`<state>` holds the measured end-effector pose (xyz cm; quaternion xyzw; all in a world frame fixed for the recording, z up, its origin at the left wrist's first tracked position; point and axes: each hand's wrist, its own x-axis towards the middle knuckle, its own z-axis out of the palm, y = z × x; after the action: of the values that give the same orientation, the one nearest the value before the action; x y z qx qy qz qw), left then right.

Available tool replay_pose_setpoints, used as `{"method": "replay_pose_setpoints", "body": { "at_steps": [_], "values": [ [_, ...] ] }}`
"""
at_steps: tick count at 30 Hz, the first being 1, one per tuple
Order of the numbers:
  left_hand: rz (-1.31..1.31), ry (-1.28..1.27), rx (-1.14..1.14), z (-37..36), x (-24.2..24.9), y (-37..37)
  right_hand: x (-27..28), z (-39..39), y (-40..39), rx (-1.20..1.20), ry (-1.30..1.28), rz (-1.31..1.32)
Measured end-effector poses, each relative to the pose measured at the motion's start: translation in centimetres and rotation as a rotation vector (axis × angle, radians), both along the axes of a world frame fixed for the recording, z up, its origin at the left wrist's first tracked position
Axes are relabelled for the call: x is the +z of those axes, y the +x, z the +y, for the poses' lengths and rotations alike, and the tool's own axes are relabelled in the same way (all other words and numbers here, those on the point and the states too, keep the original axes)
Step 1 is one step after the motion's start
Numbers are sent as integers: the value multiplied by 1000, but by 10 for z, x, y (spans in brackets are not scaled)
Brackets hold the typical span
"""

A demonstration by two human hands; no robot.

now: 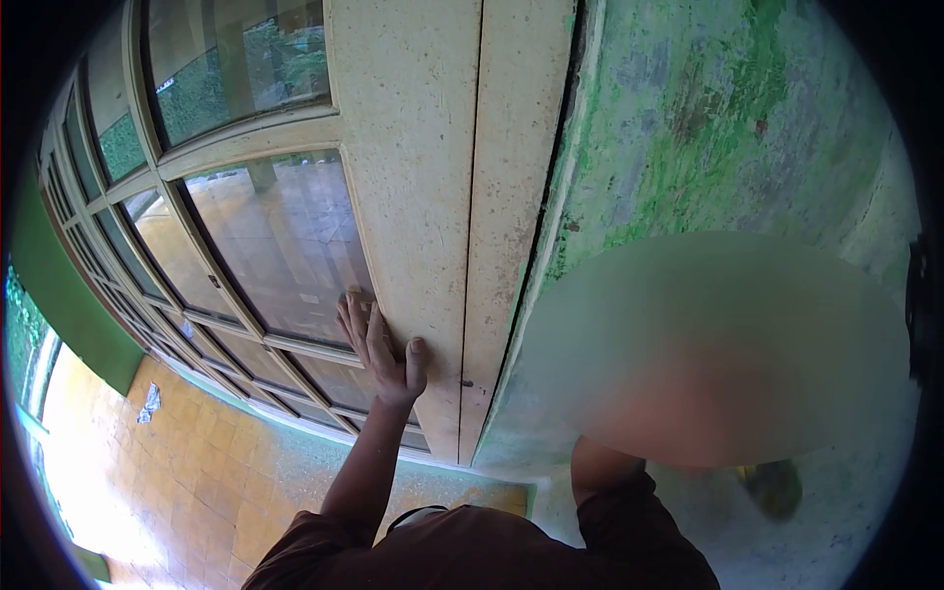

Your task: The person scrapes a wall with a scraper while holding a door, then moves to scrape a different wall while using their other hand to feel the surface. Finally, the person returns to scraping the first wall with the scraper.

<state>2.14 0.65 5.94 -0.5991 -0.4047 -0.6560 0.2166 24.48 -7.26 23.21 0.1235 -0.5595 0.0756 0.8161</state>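
Observation:
My left hand (pixel 382 356) rests against a cream-painted wooden door panel (pixel 418 236), beside a glass pane (pixel 280 251). Its fingers are stretched out over the pane's edge, and the thumb stands apart from them. My right arm (pixel 605 470) reaches toward the worn green wall (pixel 678 128) on the right. A large blur covers my right hand (pixel 678 403), so its fingers and anything in them are hidden. Just below the blur, a dark greenish roundish thing (pixel 774 489) shows partly; its kind cannot be made out.
Wooden glazed panels (pixel 162 182) run off to the left. A yellow tiled floor (pixel 211 482) lies below, with a crumpled pale scrap (pixel 148 404) on it. A green pillar (pixel 84 329) stands at the far left. Paint is flaking off the wall.

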Motion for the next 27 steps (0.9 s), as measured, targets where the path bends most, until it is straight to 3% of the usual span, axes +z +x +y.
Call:
{"method": "replay_pose_setpoints", "body": {
  "at_steps": [2, 5, 8, 11, 13, 14, 16, 19, 25, 27],
  "values": [
    [1, -17, -5, -2, -1, 1, -2, 3, -2, -92, -75, 3],
    [2, -3, 1, 0, -2, -1, 1, -12, -2, 83, -124, 34],
    [2, 27, 5, 2, -3, -1, 0, -14, 3, 83, 39, 79],
    [2, -11, -7, -2, -3, 0, -3, 1, 2, -117, -85, 31],
    [12, -12, -11, -1, -1, -1, 1, -11, 1, 113, -69, 34],
    [12, -8, -11, 0, -1, -2, 1, -17, 3, 114, -65, 33],
    [16, 6, -5, 0, -2, -1, 1, -25, 8, 43, 76, -15],
    [4, -7, -12, -1, -2, -1, -1, 3, 2, 23, -94, -35],
    [55, -24, 7, -2, 0, -2, 2, -26, 0, -3, 43, 101],
    [36, -9, -9, -2, 0, -1, -2, -3, 5, -12, -51, 46]
  ]
}}
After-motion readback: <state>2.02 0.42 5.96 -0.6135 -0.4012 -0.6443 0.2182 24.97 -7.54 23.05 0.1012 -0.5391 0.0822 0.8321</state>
